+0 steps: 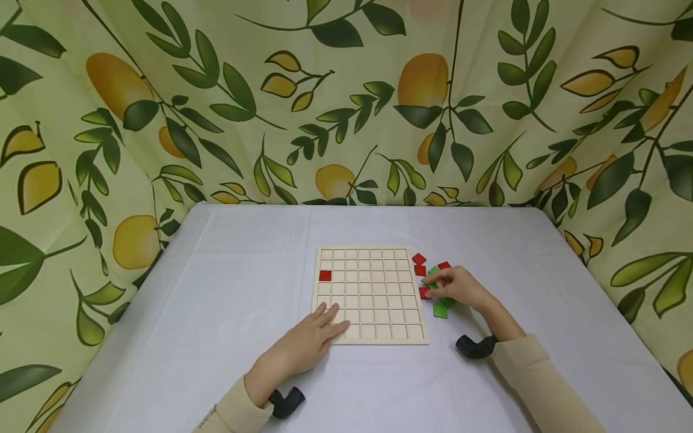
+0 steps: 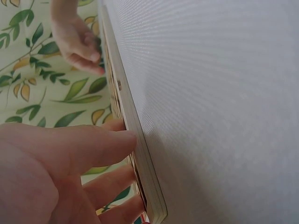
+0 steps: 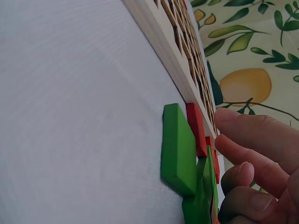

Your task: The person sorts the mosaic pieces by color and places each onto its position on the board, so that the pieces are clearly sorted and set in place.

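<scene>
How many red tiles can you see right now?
5 visible: one red tile in the board's left column, two right of its upper half, one just beyond the right hand, and one between board and hand. The hand may hide others.

No text could be read. A short row of dark lettering stood on the left sleeve, running aslant across it near the lower edge of the head view; its characters were too small and blurred to make out.
</scene>
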Tool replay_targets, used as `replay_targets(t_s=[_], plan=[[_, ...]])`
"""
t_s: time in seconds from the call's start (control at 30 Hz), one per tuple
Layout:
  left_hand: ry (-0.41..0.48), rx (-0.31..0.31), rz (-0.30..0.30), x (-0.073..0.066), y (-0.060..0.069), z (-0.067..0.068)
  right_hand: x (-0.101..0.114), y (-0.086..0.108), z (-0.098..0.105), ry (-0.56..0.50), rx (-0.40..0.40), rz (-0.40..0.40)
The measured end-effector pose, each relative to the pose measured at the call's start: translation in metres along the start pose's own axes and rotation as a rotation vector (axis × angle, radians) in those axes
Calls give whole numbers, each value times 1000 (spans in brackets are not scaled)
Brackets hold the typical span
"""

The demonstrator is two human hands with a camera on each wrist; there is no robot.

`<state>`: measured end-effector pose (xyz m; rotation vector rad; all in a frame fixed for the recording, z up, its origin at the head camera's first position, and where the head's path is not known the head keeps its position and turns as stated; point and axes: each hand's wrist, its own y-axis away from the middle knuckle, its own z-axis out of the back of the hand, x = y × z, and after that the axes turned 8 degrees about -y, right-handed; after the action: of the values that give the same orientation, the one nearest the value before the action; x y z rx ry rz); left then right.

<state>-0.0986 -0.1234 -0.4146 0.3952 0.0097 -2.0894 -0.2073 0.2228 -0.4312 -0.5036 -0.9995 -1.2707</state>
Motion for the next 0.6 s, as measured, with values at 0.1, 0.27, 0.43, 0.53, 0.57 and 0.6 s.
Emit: replay_targets(t_s=[0.1,0.27,0.43,0.53,0.57,0.6], plan=[[0,-3,-1,0,0,-1,-2,0,1,14,8,20],[-6,-10,-6,1,-1,-2,-4,0,1,24,11,38],[-7,-4,-4,1,-1,-2,-3,0,0,25,16,40],[-8,-1,-4,0,-1,-1,-3,0,0,21,19,34],[-8,-1,-4,0,-1,-1,-3,0,0,23,22,35],[-9,-2,-4,0,-1,-1,-3,0,-1,22,20,28]])
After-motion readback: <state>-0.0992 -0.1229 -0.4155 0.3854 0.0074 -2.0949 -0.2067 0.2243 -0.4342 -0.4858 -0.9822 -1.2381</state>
